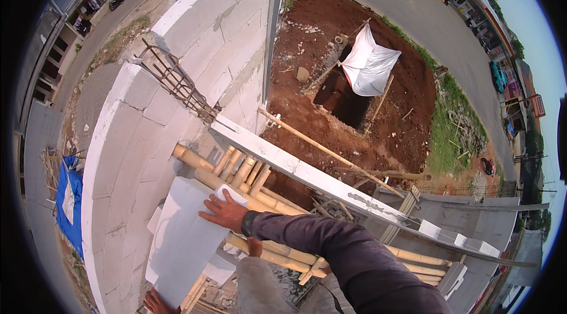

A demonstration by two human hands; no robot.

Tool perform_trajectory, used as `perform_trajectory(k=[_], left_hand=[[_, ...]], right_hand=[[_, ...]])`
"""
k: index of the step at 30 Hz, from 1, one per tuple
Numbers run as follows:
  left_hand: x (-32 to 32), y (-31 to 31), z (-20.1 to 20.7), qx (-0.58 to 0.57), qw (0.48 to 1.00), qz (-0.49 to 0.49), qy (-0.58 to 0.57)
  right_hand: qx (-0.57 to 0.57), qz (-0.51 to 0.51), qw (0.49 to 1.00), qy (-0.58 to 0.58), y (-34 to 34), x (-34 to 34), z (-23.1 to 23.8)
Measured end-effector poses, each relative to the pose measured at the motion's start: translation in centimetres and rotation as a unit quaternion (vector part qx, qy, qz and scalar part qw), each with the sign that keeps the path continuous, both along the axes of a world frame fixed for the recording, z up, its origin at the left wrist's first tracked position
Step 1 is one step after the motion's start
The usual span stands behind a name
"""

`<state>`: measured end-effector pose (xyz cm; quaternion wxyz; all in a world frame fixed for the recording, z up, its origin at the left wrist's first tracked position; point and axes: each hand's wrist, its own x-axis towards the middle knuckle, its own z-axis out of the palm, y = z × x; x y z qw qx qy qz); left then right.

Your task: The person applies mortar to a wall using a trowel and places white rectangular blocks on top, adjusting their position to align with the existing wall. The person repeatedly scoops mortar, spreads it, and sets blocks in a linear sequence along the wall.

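A large smooth white building block (186, 228) lies in front of me, beside the inner face of the block wall. My right hand (227, 210) reaches in from the lower right in a dark sleeve and rests on the block's right side, fingers spread flat. A small white piece (229, 193) sits by its fingertips. Down at the block's near left corner, my left hand (159, 302) curls against the edge, cut off by the lower rim of the view. Underneath, bamboo poles (260, 196) form a scaffold. My foot (254, 247) is beside the right wrist, below a grey trouser leg.
A pale block wall (127, 137) curves up the left, with rusty rebar (177, 80) jutting from its gap. Ahead runs a narrow white beam (283, 160). Beyond and far below lies a dug pit (342, 104) in red soil, partly under a white sheet (371, 61).
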<state>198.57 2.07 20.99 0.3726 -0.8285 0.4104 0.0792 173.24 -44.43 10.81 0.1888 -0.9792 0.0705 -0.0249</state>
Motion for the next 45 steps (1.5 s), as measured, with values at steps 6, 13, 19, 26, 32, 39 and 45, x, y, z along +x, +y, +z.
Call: perform_trajectory(k=[6,13,19,26,32,39,45], left_hand=[[-6.2,-13.1,0.7,0.016,0.976,-0.076,0.203],[-27.1,-29.0,-2.5,-0.084,0.867,-0.373,0.320],[-45.0,-32.5,-8.3,-0.091,0.822,-0.450,0.336],[-59.0,-34.2,-16.3,-0.069,0.794,-0.475,0.375],[-66.6,-39.3,-21.9,-0.079,0.732,-0.537,0.412],[-73.6,-46.6,-33.0,-0.095,0.691,-0.607,0.380],[-77.0,-48.9,-38.9,-0.108,0.683,-0.619,0.372]], right_hand=[[0.085,-0.206,0.964,0.147,4.2,-23.5,-0.1],[0.088,-0.445,0.877,0.160,14.3,-50.0,-1.9],[0.102,-0.560,0.802,0.181,20.2,-67.4,-2.4],[0.055,-0.586,0.766,0.260,21.6,-81.2,-4.9],[0.031,-0.631,0.721,0.283,21.2,-87.8,-8.8],[-0.009,-0.691,0.682,0.240,19.3,-93.3,-20.8],[-0.020,-0.702,0.668,0.244,16.6,-96.2,-26.5]])
